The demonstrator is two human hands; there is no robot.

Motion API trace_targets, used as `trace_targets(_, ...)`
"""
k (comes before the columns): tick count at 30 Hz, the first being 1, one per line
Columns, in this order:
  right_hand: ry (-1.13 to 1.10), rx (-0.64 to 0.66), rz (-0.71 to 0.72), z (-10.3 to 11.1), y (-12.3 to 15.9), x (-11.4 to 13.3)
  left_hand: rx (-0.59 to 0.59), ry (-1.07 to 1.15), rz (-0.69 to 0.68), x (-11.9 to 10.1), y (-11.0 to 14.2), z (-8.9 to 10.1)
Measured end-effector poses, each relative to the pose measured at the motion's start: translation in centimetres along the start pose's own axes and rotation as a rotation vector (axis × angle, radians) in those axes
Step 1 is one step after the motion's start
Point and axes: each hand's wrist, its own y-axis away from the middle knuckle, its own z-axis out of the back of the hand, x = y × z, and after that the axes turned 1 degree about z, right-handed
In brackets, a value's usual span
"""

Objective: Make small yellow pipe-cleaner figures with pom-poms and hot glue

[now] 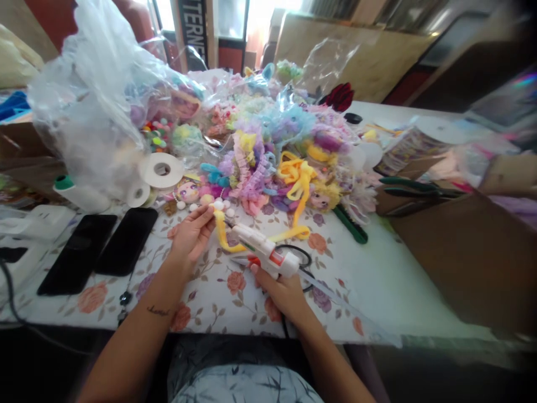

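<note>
Yellow ribbon (221, 230) — trailing from pinched left grip (193, 232), glue gun (259, 243) in curled right grip (283, 291)

White capitals – "TTERN" – ran down a dark upright panel (191, 28) at the back, the start of the lettering cut off by the top edge of the view and its lower end blurred. On the person's left forearm (168, 288) stood a short line of dark cursive script (158, 311) – too small to read.
</note>
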Motion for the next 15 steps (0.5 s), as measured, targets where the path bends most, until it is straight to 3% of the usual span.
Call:
trace_targets(4,-0.034,-0.011,-0.014,2.8,1.0,-0.3,-0.045,-0.008,-0.015,-0.2,0.2,-0.3)
trace_targets(8,-0.075,-0.402,0.024,8.9,1.6,-1.5,-0.047,-0.026,-0.028,-0.2,0.4,-0.5)
trace_targets(12,0.239,-0.864,-0.022,17.0,0.6,-4.3,-0.034,-0.046,-0.015,0.0,0.6,-0.6)
trace_targets(15,0.52,-0.972,-0.132,21.7,-0.8,-6.8,-0.008,-0.085,-0.009,0.3,0.7,-0.4)
